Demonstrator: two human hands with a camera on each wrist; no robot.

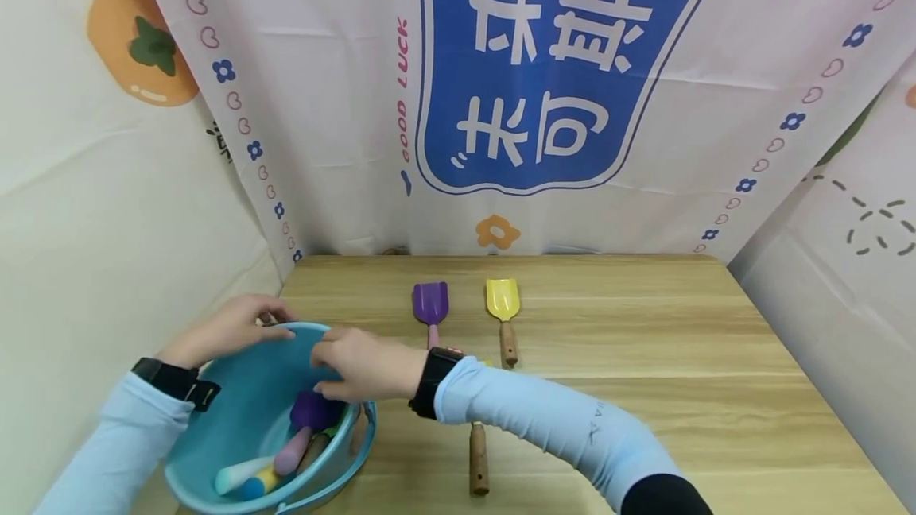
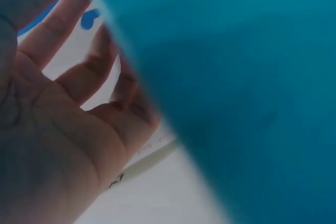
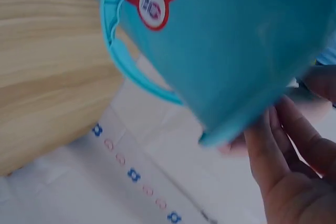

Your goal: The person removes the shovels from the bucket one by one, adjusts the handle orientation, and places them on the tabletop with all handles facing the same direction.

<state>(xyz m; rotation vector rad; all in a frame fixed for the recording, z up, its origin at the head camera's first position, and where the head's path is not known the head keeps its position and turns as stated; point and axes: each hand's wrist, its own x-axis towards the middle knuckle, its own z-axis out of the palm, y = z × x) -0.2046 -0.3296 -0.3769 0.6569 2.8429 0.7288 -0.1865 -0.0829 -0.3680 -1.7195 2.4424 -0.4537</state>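
A light blue bucket point(image 1: 239, 388) stands tilted at the table's left, its opening toward me. My left hand point(image 1: 232, 328) holds its far left rim, thumb inside and fingers outside; in the left wrist view the fingers of the left hand point(image 2: 68, 87) lie along the edge. My right hand point(image 1: 365, 364) reaches over the right rim with loosely bent fingers, and the right wrist view has its fingertips right at the rim. Inside the bucket lie a purple toy shovel point(image 1: 309, 416) with a pink handle and several other handles, one white point(image 1: 243, 475).
On the wooden table point(image 1: 644, 340) lie a purple shovel point(image 1: 431, 304) and a yellow shovel point(image 1: 503, 300). Another wooden handle point(image 1: 478, 459) shows below my right forearm, its upper part hidden. The bucket's carrying handle point(image 3: 126, 64) hangs at its side. Printed cloth point(image 1: 343, 141) surrounds the table.
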